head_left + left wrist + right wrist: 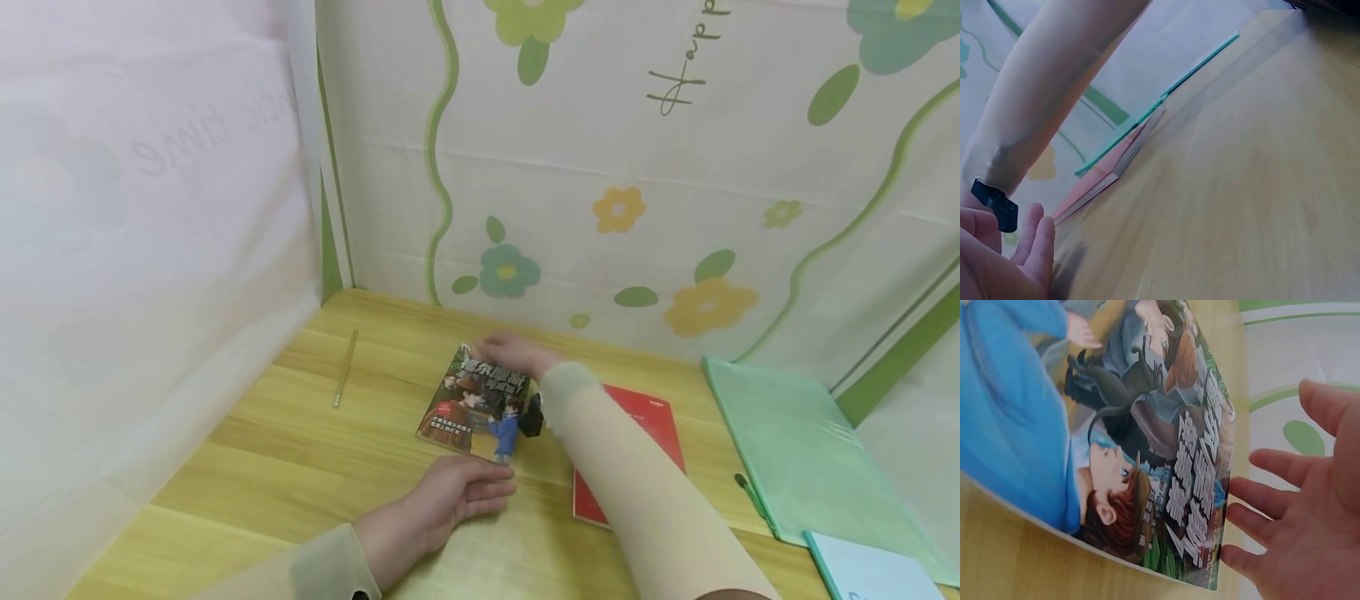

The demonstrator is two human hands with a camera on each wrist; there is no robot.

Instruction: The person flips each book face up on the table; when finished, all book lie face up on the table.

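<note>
An illustrated comic-style book [480,408] with a dark cover and silver title lettering lies face up on the wooden table. My right hand [513,353] is at its far edge. In the right wrist view the fingers [1259,506] of that hand are extended, tips right at the edge of the book cover [1147,425]. At the near edge my left hand [459,498] lies with its fingers together and fairly straight. The left wrist view catches those fingers [1039,250] at its lower left, with the book out of sight.
A red book [660,421] lies to the right, partly hidden under my right forearm. Further right are a green folder [795,442], a dark-tipped pen [756,504] and a light blue notebook [873,571]. A pencil [346,367] lies at left. Patterned curtains [555,167] border the table.
</note>
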